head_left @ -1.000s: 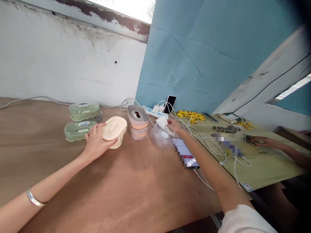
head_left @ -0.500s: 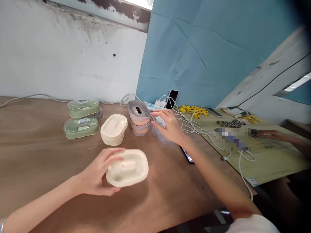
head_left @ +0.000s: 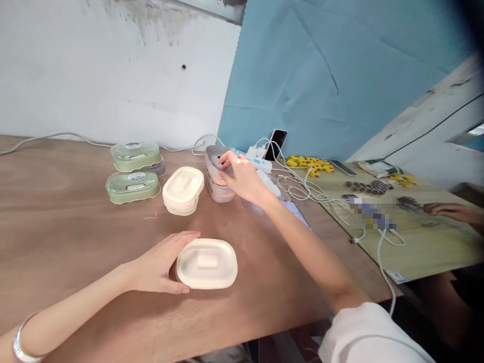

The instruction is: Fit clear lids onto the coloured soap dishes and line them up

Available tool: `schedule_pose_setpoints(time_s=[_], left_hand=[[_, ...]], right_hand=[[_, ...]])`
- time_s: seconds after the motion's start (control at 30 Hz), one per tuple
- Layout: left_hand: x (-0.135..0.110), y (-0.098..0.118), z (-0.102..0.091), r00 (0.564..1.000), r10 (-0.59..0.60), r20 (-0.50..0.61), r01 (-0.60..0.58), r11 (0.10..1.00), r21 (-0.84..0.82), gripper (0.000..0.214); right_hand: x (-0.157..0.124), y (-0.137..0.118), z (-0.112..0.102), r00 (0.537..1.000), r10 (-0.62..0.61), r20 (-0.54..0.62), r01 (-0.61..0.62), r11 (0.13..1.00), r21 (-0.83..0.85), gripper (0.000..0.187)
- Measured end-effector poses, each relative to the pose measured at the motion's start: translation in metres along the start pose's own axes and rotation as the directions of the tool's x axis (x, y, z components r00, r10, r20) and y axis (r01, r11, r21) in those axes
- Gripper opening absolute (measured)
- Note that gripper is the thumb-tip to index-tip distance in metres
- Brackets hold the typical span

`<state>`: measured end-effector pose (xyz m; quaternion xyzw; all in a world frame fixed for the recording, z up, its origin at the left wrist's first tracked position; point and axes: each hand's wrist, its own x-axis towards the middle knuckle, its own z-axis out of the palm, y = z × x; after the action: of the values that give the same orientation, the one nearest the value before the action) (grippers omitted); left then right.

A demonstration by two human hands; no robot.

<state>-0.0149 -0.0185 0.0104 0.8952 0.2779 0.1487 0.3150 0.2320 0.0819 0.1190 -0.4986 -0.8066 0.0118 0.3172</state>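
My left hand (head_left: 166, 264) grips a cream oval plastic dish (head_left: 207, 263) by its left end, thumb at the near edge and fingers at the far edge. The dish has a raised block in its middle and sits low over the table's front part. My right hand (head_left: 242, 176) reaches to a stack of grey-mauve oval plastic covers (head_left: 220, 194), its fingers bent at the opening of the top one. Part of that cover is hidden behind the fingers. Left of this stack stands a pile of similar cream dishes (head_left: 183, 189).
Green oval boxes (head_left: 133, 187) with labels stand at the left back. A clear plastic piece (head_left: 251, 206), a phone (head_left: 297, 214), white cables (head_left: 302, 189) and a propped phone (head_left: 276, 145) lie to the right. Another person's hand (head_left: 448, 210) works at the far-right table.
My right hand has moved left onto the top grey-mauve cover, its fingers closing in. My left hand has turned the cream dish level and shifted it slightly right. The view has tilted down.
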Motion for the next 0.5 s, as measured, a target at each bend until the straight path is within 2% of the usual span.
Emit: schedule_pose_setpoints(time_s=[0.07,0.17,0.23,0.27,0.33,0.4,0.47,0.5], left_hand=[[0.0,0.0,0.0,1.0,-0.016,-0.005,0.016,1.0,-0.006,0.096],[0.0,0.002,-0.003,1.0,-0.018,-0.019,0.018,1.0,0.018,0.094],[-0.002,0.004,-0.005,0.999,-0.036,-0.014,0.036,0.998,0.042,0.093],[-0.003,0.005,-0.006,0.999,-0.051,-0.013,0.052,0.997,0.05,0.094],[-0.005,0.007,-0.007,0.996,-0.086,-0.032,0.088,0.995,0.043,0.093],[-0.005,0.008,-0.008,0.993,-0.098,-0.068,0.098,0.995,0.006,0.089],[-0.005,0.009,-0.009,0.992,-0.088,-0.093,0.085,0.996,-0.035,0.082],[-0.005,0.009,-0.009,0.992,-0.083,-0.1,0.078,0.996,-0.049,0.082]], right_hand=[[-0.001,0.0,0.0,1.0,-0.025,-0.01,0.025,0.999,0.024,0.016],[-0.007,-0.01,-0.008,0.972,-0.073,-0.224,0.118,0.974,0.195,0.018],[-0.018,-0.022,-0.022,0.938,0.018,-0.346,0.135,0.9,0.414,0.015],[-0.026,-0.03,-0.029,0.931,0.096,-0.353,0.118,0.835,0.538,0.01],[-0.046,-0.044,-0.041,0.939,0.25,-0.237,0.019,0.65,0.76,0.004],[-0.069,-0.052,-0.043,0.931,0.364,-0.034,-0.147,0.457,0.877,0.013],[-0.091,-0.055,-0.033,0.867,0.44,0.231,-0.38,0.287,0.879,0.016],[-0.101,-0.054,-0.025,0.81,0.454,0.371,-0.497,0.198,0.845,0.019]])
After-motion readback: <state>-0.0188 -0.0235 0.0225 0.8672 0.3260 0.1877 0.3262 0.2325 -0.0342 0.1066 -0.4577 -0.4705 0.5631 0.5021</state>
